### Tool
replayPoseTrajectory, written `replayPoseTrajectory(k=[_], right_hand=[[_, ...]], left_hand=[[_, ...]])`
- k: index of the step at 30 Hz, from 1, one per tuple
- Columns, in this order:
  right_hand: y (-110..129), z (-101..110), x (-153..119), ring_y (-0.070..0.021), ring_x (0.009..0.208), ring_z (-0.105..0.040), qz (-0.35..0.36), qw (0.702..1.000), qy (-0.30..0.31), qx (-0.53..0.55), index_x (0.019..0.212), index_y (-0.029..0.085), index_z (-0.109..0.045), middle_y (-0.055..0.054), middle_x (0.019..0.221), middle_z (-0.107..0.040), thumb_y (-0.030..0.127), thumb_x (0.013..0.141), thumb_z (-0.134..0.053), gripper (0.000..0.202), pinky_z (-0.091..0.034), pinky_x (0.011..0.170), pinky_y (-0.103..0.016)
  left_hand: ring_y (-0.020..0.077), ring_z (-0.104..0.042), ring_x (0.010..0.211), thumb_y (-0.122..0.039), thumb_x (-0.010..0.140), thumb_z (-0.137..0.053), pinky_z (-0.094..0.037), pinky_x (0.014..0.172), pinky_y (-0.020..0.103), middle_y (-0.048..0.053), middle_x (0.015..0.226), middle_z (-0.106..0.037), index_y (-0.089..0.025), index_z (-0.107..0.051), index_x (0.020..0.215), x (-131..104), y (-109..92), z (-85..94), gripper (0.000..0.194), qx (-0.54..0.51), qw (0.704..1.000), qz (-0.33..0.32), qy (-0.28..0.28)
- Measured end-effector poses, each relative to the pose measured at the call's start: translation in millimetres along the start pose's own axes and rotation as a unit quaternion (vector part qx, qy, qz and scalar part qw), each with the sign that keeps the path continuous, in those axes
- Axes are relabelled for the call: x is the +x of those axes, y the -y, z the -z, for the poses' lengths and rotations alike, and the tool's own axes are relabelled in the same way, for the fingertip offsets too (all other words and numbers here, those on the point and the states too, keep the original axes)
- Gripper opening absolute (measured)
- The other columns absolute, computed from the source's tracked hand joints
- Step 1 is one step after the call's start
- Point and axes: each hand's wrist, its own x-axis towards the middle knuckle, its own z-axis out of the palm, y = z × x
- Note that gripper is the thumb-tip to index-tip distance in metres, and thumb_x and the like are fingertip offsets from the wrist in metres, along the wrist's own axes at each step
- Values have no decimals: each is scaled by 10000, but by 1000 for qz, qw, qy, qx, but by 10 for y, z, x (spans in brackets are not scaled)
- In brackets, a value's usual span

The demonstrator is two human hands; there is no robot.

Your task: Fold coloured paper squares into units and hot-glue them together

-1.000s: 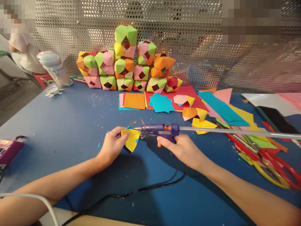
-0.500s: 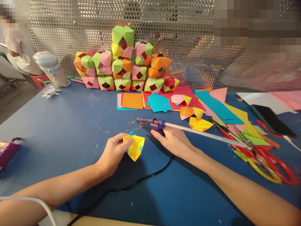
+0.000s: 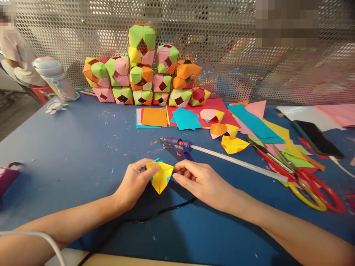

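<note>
My left hand (image 3: pixel 135 179) pinches a folded paper piece (image 3: pixel 160 178), yellow on its face with blue at the corners, thumb lying across its top left. My right hand (image 3: pixel 199 179) is at the piece's right corner, fingers curled with a gap between thumb and forefinger. Whether its fingertips touch the paper I cannot tell. Just beyond both hands, a blue glue gun (image 3: pixel 177 145) rests on the table, nozzle pointing left and a long clear glue stick (image 3: pixel 235 162) reaching out behind it.
Folded paper blocks (image 3: pixel 142 75) stand stacked against the perforated metal screen (image 3: pixel 235 55). Square paper sheets (image 3: pixel 154 117), a yellow folded piece (image 3: pixel 234 145), scissors (image 3: pixel 307 188) and a phone (image 3: pixel 317 138) lie about. A black cord (image 3: pixel 155 215) crosses the table; a bottle (image 3: pixel 57 78) stands back left.
My right hand has let go of the glue gun, leaving it on the table, and moved left and toward me to the folded paper piece. My left hand still holds that piece.
</note>
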Motion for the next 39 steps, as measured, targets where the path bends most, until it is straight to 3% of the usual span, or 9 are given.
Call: replayPoseTrajectory(k=[4,7,11,15,18,24,30,36,39], right_hand=[[-35,-168,69,-105,613,-550,-8,988,-37,149,867,187,-558,3,713,-590,350,862,-511,170,-461,558,-209],[-84,-226,76,-92,567,-508,-5,987,-66,144,759,185,-551,19,645,-548,294,847,-525,141,-437,528,-199],[-122,-248,74,-90,560,-496,3,988,-91,126,742,182,-551,19,638,-541,254,826,-540,111,-433,523,-199],[-122,-266,76,-86,558,-495,7,988,-90,129,738,181,-550,22,643,-540,251,816,-547,105,-446,534,-201],[-121,-277,71,-99,597,-528,9,985,-93,148,854,184,-576,16,678,-558,265,814,-555,92,-474,565,-213],[-137,-258,72,-104,642,-532,111,982,-111,102,809,195,-593,-2,734,-574,189,850,-493,108,-455,590,-228],[-142,-222,75,-135,756,-574,218,968,-104,71,922,188,-590,-46,832,-594,132,856,-456,159,-487,693,-274],[-123,-230,80,-128,714,-563,203,969,-120,72,799,184,-557,-32,766,-578,132,861,-485,109,-477,658,-263],[-149,-230,86,-127,727,-559,231,965,-120,36,846,185,-556,-38,789,-576,101,863,-459,129,-484,661,-259]], left_hand=[[144,-555,706,-318,788,-597,-431,660,245,13,749,-630,-165,-680,739,-29,8,-22,180,55,998,-34,26],[165,-575,759,-321,793,-585,-444,701,261,27,796,-644,-169,-692,734,-34,21,-30,195,83,995,-46,38],[167,-593,783,-332,778,-607,-470,716,265,35,846,-665,-165,-656,910,-33,31,-40,218,29,998,-30,37],[133,-560,711,-323,788,-595,-456,670,236,12,749,-628,-154,-624,813,-28,44,-35,173,27,999,-30,15],[126,-544,691,-321,794,-581,-442,643,227,6,727,-615,-157,-628,797,-23,41,-25,171,42,999,-28,11],[127,-529,674,-312,794,-567,-417,598,222,11,717,-613,-158,-640,775,-25,7,-12,172,60,998,-25,25],[106,-495,645,-293,798,-573,-397,597,214,-13,685,-585,-163,-642,761,-23,7,1,151,59,998,-24,27],[108,-502,664,-289,813,-562,-399,620,224,-5,700,-597,-157,-638,776,-20,29,0,157,49,998,-16,48],[113,-523,677,-291,817,-560,-411,632,231,2,720,-606,-158,-632,794,-11,46,3,153,24,998,2,59]])
